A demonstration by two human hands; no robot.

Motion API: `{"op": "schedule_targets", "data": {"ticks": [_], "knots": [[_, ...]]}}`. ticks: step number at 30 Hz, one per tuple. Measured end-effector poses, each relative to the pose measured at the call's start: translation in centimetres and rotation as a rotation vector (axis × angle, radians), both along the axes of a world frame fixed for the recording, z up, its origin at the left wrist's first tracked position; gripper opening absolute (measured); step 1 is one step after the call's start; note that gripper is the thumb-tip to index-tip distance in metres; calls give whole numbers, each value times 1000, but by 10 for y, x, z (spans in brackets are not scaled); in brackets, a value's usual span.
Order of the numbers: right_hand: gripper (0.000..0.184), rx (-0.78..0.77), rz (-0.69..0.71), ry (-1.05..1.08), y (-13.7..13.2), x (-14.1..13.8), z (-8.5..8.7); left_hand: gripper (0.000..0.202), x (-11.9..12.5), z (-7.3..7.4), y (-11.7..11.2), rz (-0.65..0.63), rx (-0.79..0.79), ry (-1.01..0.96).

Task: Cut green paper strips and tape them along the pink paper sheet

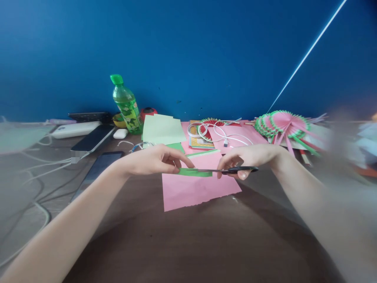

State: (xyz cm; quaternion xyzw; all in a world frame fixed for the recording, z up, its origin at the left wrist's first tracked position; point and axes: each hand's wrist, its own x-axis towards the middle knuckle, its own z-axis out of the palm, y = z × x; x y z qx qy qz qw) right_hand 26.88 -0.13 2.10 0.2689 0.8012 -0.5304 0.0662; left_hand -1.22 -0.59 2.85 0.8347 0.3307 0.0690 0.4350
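Between its thumb and fingers, my left hand (160,160) pinches the left end of a narrow green paper strip (203,173). My right hand (240,159) grips a pair of scissors (235,170) by the dark handles, blades pointing left along the strip's upper edge. Whether the blades are apart cannot be made out. Beneath both hands lies a pink paper sheet (194,192) with a ragged lower edge. Another green piece with a pale edge (203,153) shows just behind the strip.
Pale green sheets (163,129) and a green drink bottle (126,106) stand behind my left hand. Phones (92,138) and cables are at the left. A white USB cable (232,137) lies over a small book (201,140). Pleated pink-green paper fans (284,124) sit at right.
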Motion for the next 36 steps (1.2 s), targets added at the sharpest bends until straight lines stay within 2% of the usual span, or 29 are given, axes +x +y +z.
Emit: {"op": "schedule_targets", "data": {"ticks": [8,14,23,36], "knots": [[48,42,12,9,-2,-2,0,32,1,1,-1,6,-36,-15],[48,17,-1,29,-5,-5,2,35,1,-1,-2,0,-95,-79],[49,-32,-17,30,-7,-7,3,39,0,-1,-1,26,-66,-10],[41,-27,-35,30,-8,-7,2,41,-2,1,-1,-11,-19,14]]}}
